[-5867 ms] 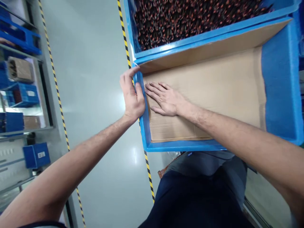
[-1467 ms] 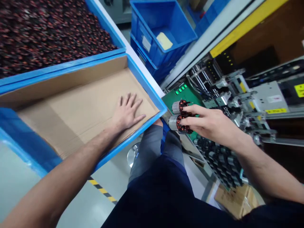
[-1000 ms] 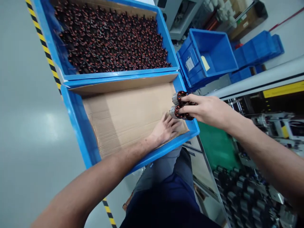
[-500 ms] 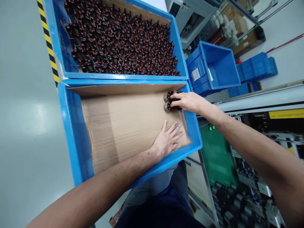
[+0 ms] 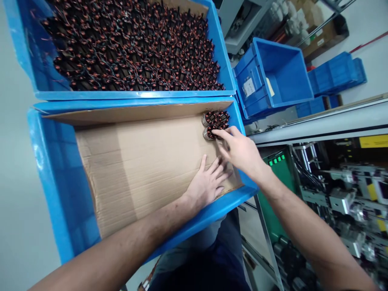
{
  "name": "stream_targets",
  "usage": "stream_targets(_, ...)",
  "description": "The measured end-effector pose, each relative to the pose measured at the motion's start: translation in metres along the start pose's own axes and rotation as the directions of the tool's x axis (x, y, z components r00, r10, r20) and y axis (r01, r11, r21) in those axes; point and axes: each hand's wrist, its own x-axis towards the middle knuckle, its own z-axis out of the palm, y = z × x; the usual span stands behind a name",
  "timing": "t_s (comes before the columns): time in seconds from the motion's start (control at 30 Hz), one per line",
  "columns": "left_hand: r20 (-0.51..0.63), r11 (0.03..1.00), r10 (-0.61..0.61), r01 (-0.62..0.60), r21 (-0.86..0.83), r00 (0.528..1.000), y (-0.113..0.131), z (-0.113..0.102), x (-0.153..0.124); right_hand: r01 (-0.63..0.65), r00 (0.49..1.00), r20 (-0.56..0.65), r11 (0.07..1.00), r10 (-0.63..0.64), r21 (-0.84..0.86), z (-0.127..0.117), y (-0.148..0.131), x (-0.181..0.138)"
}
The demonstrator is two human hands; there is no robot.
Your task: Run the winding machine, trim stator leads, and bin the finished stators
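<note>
On brown cardboard in a blue plastic crate, silver-and-copper cylindrical cores now sit, apparently placed; right hand touches one, clamping unclear; left hand lies spread.

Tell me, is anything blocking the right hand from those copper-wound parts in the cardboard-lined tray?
Nothing visible is: the right hand appears to touch the nearer copper-wound parts. The left hand lies on the cardboard, closer to the person, not between them.
</note>
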Motion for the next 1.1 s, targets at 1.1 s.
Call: stream_targets(1.1, -0.057, 0.999, 0.022, -0.024, -0.035, 0.998, -0.011, 0.006, -0.003, -0.051, 0.930, -0.280, 0.837, 0.239, 0.546, -0.039, 0.035, -0.136)
